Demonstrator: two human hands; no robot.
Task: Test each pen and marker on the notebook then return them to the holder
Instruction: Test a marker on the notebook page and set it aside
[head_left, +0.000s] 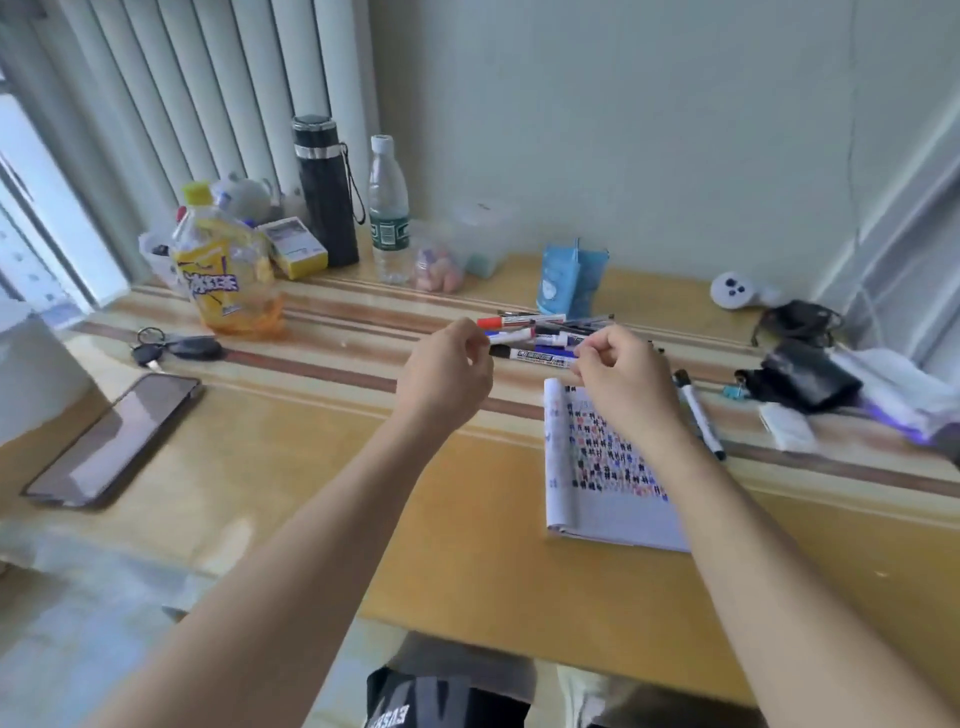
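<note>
A smooth white-barrelled, black-capped marker (535, 356) is held level above the glossy wooden desk (441, 519), just beyond the open notebook (597, 467), its long axis left-to-right, cap leftward, each end pinched by the curled fingers of the left hand (447, 369) and right hand (623, 379).

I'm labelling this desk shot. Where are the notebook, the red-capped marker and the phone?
notebook (602, 467), head view, on its scribbled open page.
red-capped marker (522, 320), head view, mid-barrel, on the white part.
phone (111, 441), head view, centre of its dark screen.
</note>
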